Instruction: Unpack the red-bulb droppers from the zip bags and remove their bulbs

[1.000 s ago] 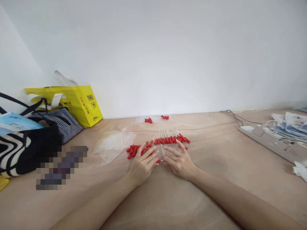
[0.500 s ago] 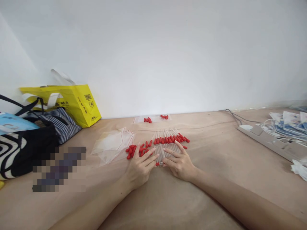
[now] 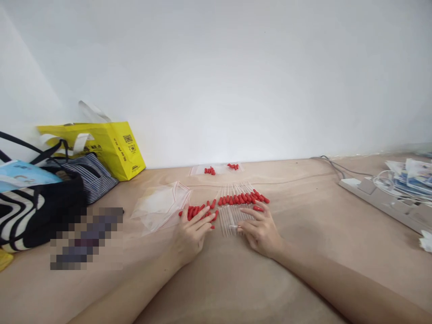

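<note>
My left hand (image 3: 191,231) is over a pile of red rubber bulbs (image 3: 194,212). Its fingers reach forward, with one small red bulb (image 3: 212,227) at the fingertips; the thumb is mostly hidden. In the curled fingers of my right hand (image 3: 263,231) is a clear glass tube (image 3: 233,226), pointing left. That hand hovers over the near edge of a row of bare glass tubes (image 3: 227,218) lying side by side. Just beyond them lies a row of glass droppers (image 3: 232,188) with red bulbs on their near ends. Another red bulb (image 3: 258,209) lies by my right knuckles.
Clear zip bags (image 3: 160,202) lie left of the bulbs. Bagged droppers (image 3: 219,169) rest by the wall. A yellow bag (image 3: 128,153), a striped pouch (image 3: 96,175) and a black-and-white bag (image 3: 64,202) stand left. At right are a power strip (image 3: 378,200) and packets (image 3: 415,173).
My hands have moved apart: the left went left over the red bulbs, the right slightly right with a glass tube. More of the bare tube row shows between them. The view shifted slightly.
</note>
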The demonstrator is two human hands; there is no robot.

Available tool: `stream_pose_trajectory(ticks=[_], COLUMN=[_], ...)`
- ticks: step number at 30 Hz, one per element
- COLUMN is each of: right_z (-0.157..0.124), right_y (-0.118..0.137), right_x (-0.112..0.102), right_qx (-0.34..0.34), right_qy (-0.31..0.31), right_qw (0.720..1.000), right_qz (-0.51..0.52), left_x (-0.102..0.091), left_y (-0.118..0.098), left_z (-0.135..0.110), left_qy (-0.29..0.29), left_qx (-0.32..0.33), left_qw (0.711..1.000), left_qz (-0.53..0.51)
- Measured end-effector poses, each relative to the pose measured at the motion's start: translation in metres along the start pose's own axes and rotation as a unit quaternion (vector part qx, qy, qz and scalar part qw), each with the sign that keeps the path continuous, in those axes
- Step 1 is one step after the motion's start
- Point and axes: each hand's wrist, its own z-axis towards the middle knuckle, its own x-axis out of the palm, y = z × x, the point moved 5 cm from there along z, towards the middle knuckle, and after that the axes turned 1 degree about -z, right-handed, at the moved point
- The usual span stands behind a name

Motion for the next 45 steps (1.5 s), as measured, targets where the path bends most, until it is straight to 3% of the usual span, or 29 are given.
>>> stream_pose_trajectory(ticks=[4, 8, 12, 15, 20, 26, 32, 37, 45], right_z=[-0.002, -0.005, -0.010, -0.012, -0.013, -0.011, -0.005, -0.002, -0.003], right_y=[-0.008, -0.021, -0.036, -0.042, -0.046, -0.043, -0.036, -0.032, -0.024], right_x=[0.004, 0.014, 0.023, 0.027, 0.031, 0.036, 0.034, 0.026, 0.022], right_qx=[0.043, 0.107, 0.161, 0.171, 0.179, 0.162, 0.139, 0.145, 0.156], right_qy=[0.026, 0.059, 0.087, 0.095, 0.090, 0.089, 0.105, 0.144, 0.211], right_qw=[0.999, 0.992, 0.983, 0.980, 0.980, 0.983, 0.984, 0.978, 0.964], right_qz=[-0.018, -0.012, 0.007, 0.017, 0.012, 0.014, 0.037, 0.032, 0.031], left_x=[-0.006, -0.009, -0.003, 0.005, 0.020, 0.028, 0.030, 0.046, 0.068], left_y=[0.013, 0.038, 0.079, 0.105, 0.126, 0.121, 0.111, 0.094, 0.084], left_z=[-0.001, 0.003, 0.005, 0.010, 0.021, 0.027, 0.038, 0.053, 0.059], left_qy=[-0.012, -0.006, 0.066, 0.133, 0.207, 0.266, 0.248, 0.239, 0.280], left_qx=[-0.068, -0.204, -0.350, -0.400, -0.432, -0.441, -0.408, -0.355, -0.339], left_qw=[0.997, 0.976, 0.932, 0.905, 0.878, 0.857, 0.877, 0.902, 0.893], left_qz=[-0.032, -0.071, -0.073, -0.061, -0.022, 0.018, 0.052, 0.064, 0.096])
